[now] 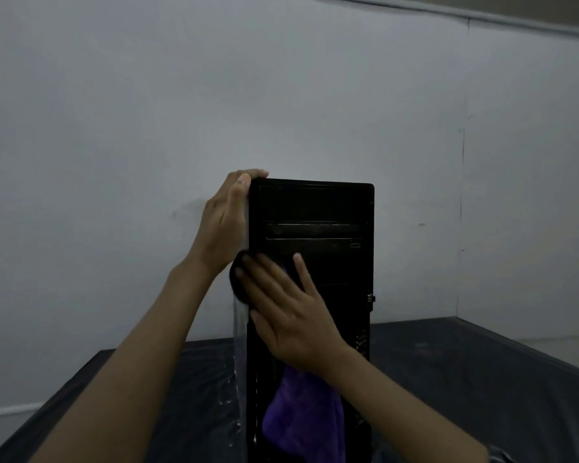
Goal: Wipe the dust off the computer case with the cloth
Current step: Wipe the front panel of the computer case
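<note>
Grey wall behind; dark table (482, 362) carries the upright computer case (315, 208) near its back edge. Left hand (223, 225) grips case's top-left corner. Right hand (288, 305), fingers flat, presses purple cloth (301, 419) vs front panel. Hard push could tip it.

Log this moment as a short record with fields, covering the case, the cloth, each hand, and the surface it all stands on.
case: black computer case, upright, front panel facing the camera
cloth: purple cloth, pressed against the front panel, its lower part hanging below the palm
right hand: right hand flat on the cloth, fingers spread, pointing up and left
left hand: left hand holds the case's upper left edge, fingertips over the top corner
surface: dark table, against a pale wall
progress: wiping under way on the front panel
</note>
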